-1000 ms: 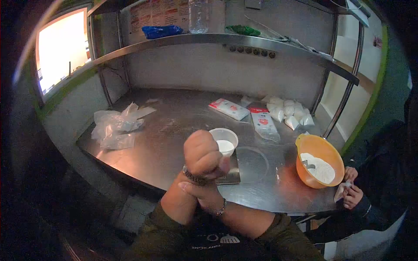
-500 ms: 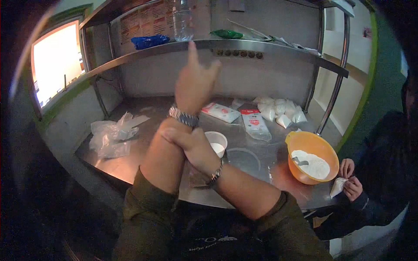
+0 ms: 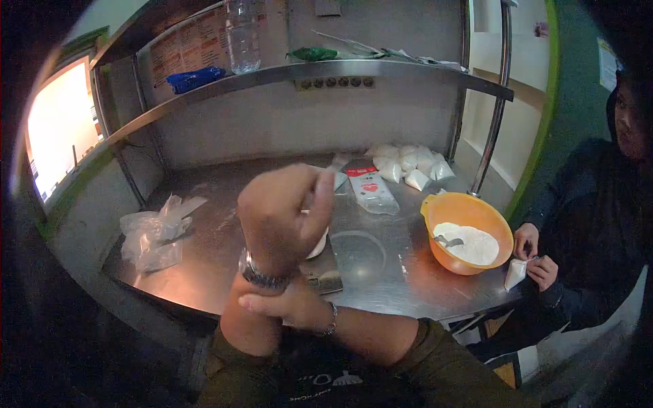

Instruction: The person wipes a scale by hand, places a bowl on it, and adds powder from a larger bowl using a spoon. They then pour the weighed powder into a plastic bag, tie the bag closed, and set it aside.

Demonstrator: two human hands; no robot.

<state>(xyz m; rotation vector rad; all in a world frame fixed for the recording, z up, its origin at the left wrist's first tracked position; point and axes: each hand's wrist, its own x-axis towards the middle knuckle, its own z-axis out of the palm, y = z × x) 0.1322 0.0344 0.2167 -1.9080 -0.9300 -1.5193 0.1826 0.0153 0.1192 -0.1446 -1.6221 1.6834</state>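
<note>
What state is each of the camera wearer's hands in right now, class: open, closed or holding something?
Left hand: raised, fingers mostly hidden; open or closed cannot be told.
Right hand: closed around the left forearm.

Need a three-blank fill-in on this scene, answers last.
1. The person's right hand grips their own ____ forearm.
2. The tall clear plastic bottle stands on the metal ____ above the grey steel table.
3. The round orange plastic bowl holds powder coloured ____.
Missing words: left; shelf; white.

The left hand (image 3: 282, 212) has bent down, its pointing finger lowered.
</note>
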